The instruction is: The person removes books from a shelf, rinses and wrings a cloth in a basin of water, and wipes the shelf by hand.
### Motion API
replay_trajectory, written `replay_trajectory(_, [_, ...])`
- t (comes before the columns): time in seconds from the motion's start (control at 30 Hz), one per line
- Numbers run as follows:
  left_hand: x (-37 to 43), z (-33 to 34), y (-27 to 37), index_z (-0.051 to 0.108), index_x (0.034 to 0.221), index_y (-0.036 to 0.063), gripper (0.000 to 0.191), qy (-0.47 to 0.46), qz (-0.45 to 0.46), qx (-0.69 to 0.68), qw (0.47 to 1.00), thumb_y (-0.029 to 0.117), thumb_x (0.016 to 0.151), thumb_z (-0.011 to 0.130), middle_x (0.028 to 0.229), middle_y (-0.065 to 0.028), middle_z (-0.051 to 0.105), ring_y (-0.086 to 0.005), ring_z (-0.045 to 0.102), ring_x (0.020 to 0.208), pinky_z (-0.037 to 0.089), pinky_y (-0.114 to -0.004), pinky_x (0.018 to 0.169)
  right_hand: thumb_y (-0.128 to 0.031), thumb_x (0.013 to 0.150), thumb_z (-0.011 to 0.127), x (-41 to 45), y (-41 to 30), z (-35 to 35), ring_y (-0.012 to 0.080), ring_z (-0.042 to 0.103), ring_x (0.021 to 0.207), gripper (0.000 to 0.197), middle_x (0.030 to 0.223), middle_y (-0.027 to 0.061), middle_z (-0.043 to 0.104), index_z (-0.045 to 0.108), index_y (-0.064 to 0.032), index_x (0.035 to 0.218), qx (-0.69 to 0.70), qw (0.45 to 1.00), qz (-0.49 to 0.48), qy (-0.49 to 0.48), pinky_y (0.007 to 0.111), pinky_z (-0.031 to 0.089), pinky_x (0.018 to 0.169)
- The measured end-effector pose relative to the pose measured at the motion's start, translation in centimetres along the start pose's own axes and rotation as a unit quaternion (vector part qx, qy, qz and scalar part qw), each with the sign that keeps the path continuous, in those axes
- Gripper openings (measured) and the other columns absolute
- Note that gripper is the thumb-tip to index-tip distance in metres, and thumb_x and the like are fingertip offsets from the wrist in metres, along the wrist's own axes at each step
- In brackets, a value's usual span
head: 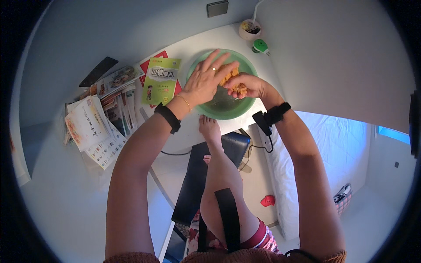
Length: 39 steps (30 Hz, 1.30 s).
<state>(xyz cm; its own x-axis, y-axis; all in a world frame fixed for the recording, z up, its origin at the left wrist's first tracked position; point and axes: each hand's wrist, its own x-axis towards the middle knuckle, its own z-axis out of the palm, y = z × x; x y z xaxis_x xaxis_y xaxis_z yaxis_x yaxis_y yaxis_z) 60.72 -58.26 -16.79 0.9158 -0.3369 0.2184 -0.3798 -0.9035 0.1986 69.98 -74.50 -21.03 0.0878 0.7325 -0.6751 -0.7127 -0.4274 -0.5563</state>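
Observation:
A green plastic basin (227, 115) stands on the white tabletop, with water in its bottom. Over it, my right hand (245, 84) grips a crumpled orange cloth (234, 73), its fingers curled around the lower end. My left hand (205, 79), a ring on one finger, is spread above the basin's left side. Its index finger lies along the cloth's upper left edge; its thumb is hidden, so I cannot tell whether it pinches the cloth. The cloth appears to be above the water.
Left of the basin lie a green workbook (161, 80) and piled books and papers (88, 121). Behind stand a small pot (250, 31) and a green plug-in device (260, 46). My bare foot (210, 126) is at the basin's front; a black bench (197, 171) is below.

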Motion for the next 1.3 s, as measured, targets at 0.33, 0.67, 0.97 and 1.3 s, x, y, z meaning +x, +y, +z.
replay_trajectory(0.33, [1.5, 3.9, 0.2, 0.048, 0.1, 0.0074, 0.029, -0.097, -0.041, -0.036, 0.994, 0.009, 0.072, 0.055, 0.094, -0.0113, 0.055, -0.031, 0.058, 0.081, 0.049, -0.038, 0.069, -0.014, 0.069, 0.064, 1.4, 0.6, 1.5, 0.0114, 0.044, 0.049, 0.017, 0.057, 0.0049, 0.049, 0.052, -0.002, 0.067, -0.382, 0.908, -0.118, 0.126, 0.025, 0.034, 0.043])
replay_trajectory(0.67, [-0.9, 6.9, 1.8, 0.05, 0.096, 0.0005, 0.025, -0.202, -0.187, -0.085, 0.958, 0.004, 0.071, 0.053, 0.086, -0.0208, 0.059, -0.0358, 0.058, 0.082, 0.047, -0.042, 0.071, -0.034, 0.074, 0.049, 2.0, 4.9, 4.0, 0.0309, 0.058, 0.088, 0.037, 0.094, 0.0173, 0.06, 0.06, -0.0056, 0.095, -0.61, 0.715, -0.084, 0.33, 0.039, 0.046, 0.076])
replay_trajectory(0.97, [-2.0, 8.5, 0.6, 0.06, 0.081, 0.0005, 0.019, -0.194, -0.251, -0.202, 0.927, 0.01, 0.064, 0.061, 0.084, -0.02, 0.06, -0.034, 0.058, 0.081, 0.047, -0.039, 0.071, -0.02, 0.072, 0.052, 3.7, 5.6, 3.6, 0.0311, 0.06, 0.074, 0.021, 0.079, 0.0157, 0.062, 0.057, -0.003, 0.084, -0.71, 0.586, -0.166, 0.353, 0.039, 0.048, 0.065])
replay_trajectory(1.3, [-5.1, 6.7, 2.1, 0.042, 0.119, 0.0057, 0.062, 0.013, -0.141, -0.151, 0.978, 0.005, 0.062, 0.066, 0.114, -0.012, 0.049, -0.0296, 0.048, 0.106, 0.041, -0.035, 0.087, -0.018, 0.073, 0.063, 1.9, 6.5, -0.3, 0.008, 0.036, 0.033, 0.021, 0.053, 0.001, 0.045, 0.048, -0.005, 0.066, -0.116, 0.992, -0.011, 0.05, 0.02, 0.026, 0.029])
